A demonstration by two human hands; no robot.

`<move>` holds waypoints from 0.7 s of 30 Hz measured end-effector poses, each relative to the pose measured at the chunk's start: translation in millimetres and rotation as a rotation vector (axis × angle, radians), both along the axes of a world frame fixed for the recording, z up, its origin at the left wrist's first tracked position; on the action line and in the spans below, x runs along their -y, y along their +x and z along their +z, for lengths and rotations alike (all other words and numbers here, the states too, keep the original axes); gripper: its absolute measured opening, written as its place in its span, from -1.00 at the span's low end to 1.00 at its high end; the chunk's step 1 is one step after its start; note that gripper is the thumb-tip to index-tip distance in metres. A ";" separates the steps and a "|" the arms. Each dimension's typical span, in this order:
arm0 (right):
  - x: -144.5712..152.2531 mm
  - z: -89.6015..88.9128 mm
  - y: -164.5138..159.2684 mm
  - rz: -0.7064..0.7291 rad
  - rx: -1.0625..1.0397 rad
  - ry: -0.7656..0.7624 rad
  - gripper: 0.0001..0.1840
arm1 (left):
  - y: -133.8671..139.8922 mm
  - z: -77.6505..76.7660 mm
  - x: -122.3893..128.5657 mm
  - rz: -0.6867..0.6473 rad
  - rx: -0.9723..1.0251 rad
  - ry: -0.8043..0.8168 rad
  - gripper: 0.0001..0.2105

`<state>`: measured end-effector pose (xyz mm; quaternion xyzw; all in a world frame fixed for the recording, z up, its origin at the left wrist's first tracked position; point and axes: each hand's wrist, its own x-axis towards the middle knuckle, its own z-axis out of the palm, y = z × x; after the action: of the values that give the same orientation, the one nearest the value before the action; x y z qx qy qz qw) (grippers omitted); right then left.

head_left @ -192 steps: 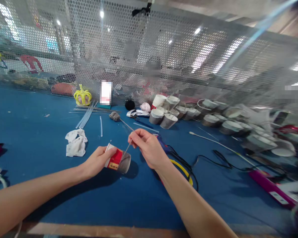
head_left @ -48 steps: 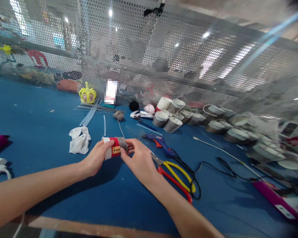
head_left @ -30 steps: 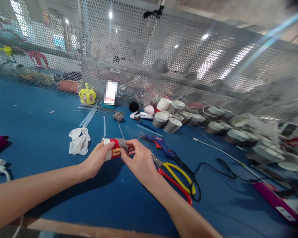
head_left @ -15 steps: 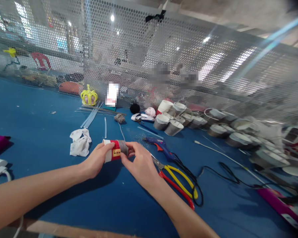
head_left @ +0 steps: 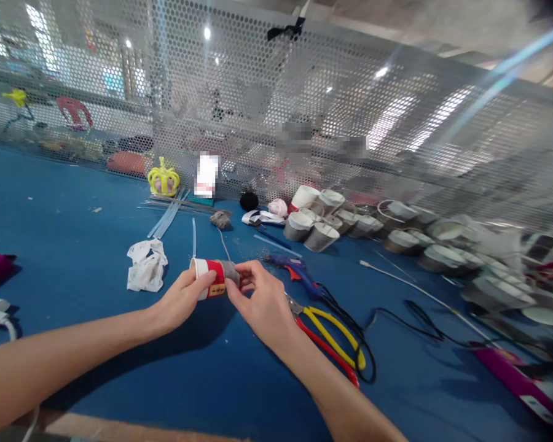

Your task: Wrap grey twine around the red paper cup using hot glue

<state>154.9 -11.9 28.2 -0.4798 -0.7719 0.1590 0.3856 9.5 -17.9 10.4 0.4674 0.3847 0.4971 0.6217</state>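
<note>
A paper cup (head_left: 203,268), white and red with a yellow label, lies tilted on its side in the air above the table. My left hand (head_left: 188,296) is closed around its white rim end, thumb across the red band. Grey yarn (head_left: 230,271) is wrapped round the other end. There my right hand (head_left: 262,298) has its thumb and fingers closed on the wrapped end; its fingertips are partly hidden. A loose strand runs from the cup to a small grey yarn ball (head_left: 220,220) on the table.
Right of my hands lie a blue glue gun (head_left: 297,270) with black cord and red-yellow handled scissors (head_left: 336,331). Several grey-wrapped cups (head_left: 321,236) stand back right. Crumpled white paper (head_left: 147,265), glue sticks (head_left: 168,215) and a yellow crown-shaped piece (head_left: 163,178) are at left. Behind stands a perforated metal screen (head_left: 239,92).
The cup has turned slightly in my hands, and my left thumb sits a little further along the red band. My right hand stays at the yarn-wrapped end.
</note>
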 end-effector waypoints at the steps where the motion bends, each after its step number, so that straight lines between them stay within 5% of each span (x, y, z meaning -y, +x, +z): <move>1: -0.2 -0.6 0.3 -0.008 0.008 0.000 -0.88 | 0.0 0.3 0.3 -0.002 -0.020 0.012 -0.71; 21: 0.0 2.3 0.4 -0.013 -0.008 -0.036 -0.91 | -1.4 -1.1 2.2 -0.015 -0.131 0.124 -0.67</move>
<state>155.2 -11.9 30.5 -0.4912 -0.7641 0.1725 0.3811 8.1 -20.2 9.4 0.5394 0.3897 0.4835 0.5688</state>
